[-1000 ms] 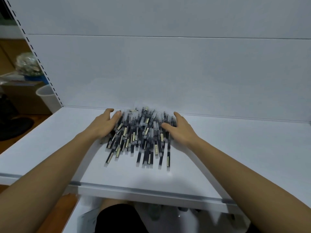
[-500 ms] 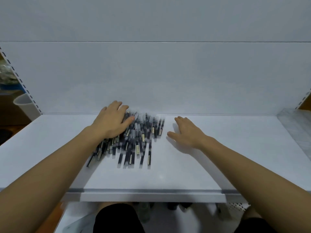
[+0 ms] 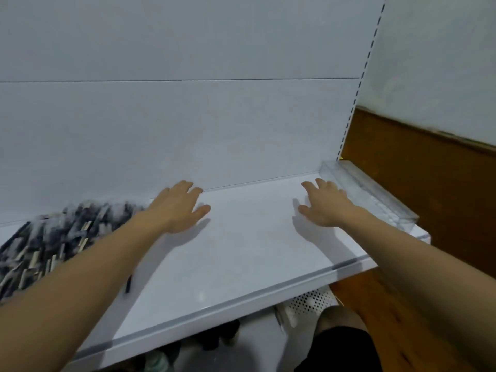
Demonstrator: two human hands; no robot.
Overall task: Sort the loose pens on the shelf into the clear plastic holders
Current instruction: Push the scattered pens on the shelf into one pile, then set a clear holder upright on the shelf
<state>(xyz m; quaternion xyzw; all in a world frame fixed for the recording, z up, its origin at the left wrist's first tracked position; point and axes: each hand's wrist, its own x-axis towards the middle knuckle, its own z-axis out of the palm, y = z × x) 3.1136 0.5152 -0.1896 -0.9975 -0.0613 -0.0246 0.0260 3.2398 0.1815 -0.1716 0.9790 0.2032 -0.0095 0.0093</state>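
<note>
A blurred heap of dark pens (image 3: 56, 237) with pale labels lies on the white shelf (image 3: 241, 253) at the far left, partly hidden by my left forearm. My left hand (image 3: 179, 208) is flat and open over the bare shelf, just right of the heap, holding nothing. My right hand (image 3: 324, 205) is open with spread fingers, stretched toward the clear plastic holders (image 3: 367, 189) that stand along the shelf's right end. Its fingertips are close to the holders; whether they touch I cannot tell. One stray pen (image 3: 128, 284) lies by my left forearm.
The white back panel (image 3: 188, 130) rises directly behind the shelf. A perforated upright (image 3: 357, 87) marks the shelf's right end, with a brown wooden wall panel (image 3: 429, 189) beyond. Below the shelf's front edge (image 3: 241, 304) are a lower shelf and my knees.
The view has swung right, so the pen heap now sits at the far left. Both hands have left the pens; the right hand has reached toward the clear holders.
</note>
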